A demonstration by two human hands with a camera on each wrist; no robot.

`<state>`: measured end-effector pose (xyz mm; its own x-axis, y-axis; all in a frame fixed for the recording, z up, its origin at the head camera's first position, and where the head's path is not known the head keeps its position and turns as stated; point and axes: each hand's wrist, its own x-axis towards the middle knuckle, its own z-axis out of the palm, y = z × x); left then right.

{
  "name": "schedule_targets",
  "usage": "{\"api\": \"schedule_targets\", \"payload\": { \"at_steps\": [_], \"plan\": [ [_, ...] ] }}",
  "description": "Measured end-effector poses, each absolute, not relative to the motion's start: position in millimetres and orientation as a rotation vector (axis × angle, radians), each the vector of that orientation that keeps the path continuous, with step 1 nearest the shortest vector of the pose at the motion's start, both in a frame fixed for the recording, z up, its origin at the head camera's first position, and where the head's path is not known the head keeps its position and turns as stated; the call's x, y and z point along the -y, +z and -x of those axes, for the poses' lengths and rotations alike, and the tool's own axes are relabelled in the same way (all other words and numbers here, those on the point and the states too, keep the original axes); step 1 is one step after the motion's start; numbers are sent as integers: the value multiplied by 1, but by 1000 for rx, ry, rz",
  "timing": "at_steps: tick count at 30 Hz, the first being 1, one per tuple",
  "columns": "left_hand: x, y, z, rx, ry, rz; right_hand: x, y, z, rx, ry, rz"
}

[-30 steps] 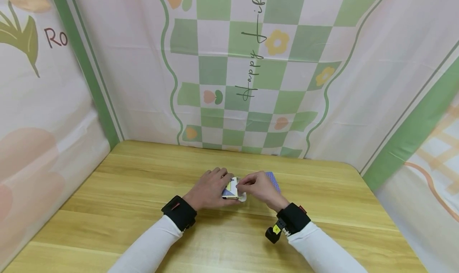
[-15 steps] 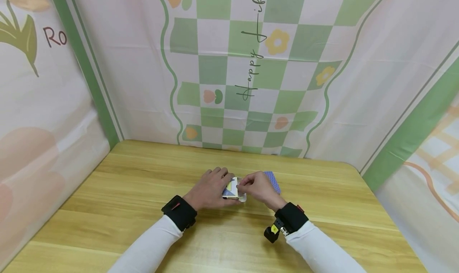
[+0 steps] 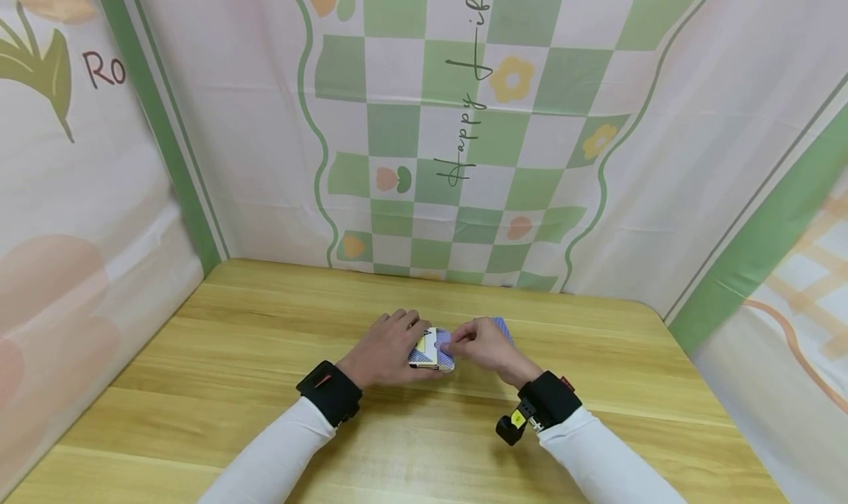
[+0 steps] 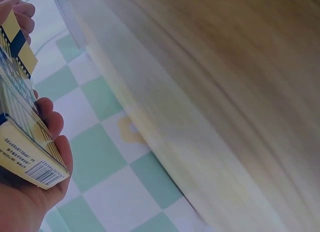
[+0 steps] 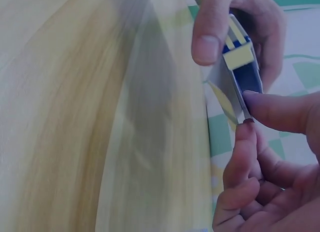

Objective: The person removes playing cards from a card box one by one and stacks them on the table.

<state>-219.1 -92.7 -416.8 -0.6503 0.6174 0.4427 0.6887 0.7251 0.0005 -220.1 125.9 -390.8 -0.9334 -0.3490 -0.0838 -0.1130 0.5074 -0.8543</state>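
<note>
My left hand (image 3: 384, 349) grips a card box (image 4: 37, 152), its fingers and thumb wrapped along the sides. Pale yellow and blue, the box carries a barcode at one end and a letter A on its face. At its right-hand end in the head view, a blue-patterned playing card (image 3: 445, 358) shows. My right hand (image 3: 486, 349) pinches that end between thumb and fingertips. From the right wrist, a box flap (image 5: 220, 100) stands out beside the pinch. How many cards the fingers hold I cannot tell.
Blue-backed playing cards (image 3: 503, 329) lie on the wooden table (image 3: 265, 386) behind my right hand, partly hidden by it. A checkered curtain (image 3: 444, 129) hangs along the table's far edge, with more curtain at both sides.
A blue-patterned surface now shows at the box's end, where a white one was earlier. My right hand has shifted slightly to the right; my left hand stays almost in place.
</note>
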Motion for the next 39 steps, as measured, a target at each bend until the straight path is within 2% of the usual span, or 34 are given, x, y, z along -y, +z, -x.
{"api": "schedule_targets", "payload": {
  "at_steps": [18,39],
  "plan": [
    [96,-420,221,2528,-239,994,-147,-383,222,-2328,-1477,455],
    [95,-418,218,2561,-246,1017,-149,-382,228,-2574,-1002,1016]
  ]
}}
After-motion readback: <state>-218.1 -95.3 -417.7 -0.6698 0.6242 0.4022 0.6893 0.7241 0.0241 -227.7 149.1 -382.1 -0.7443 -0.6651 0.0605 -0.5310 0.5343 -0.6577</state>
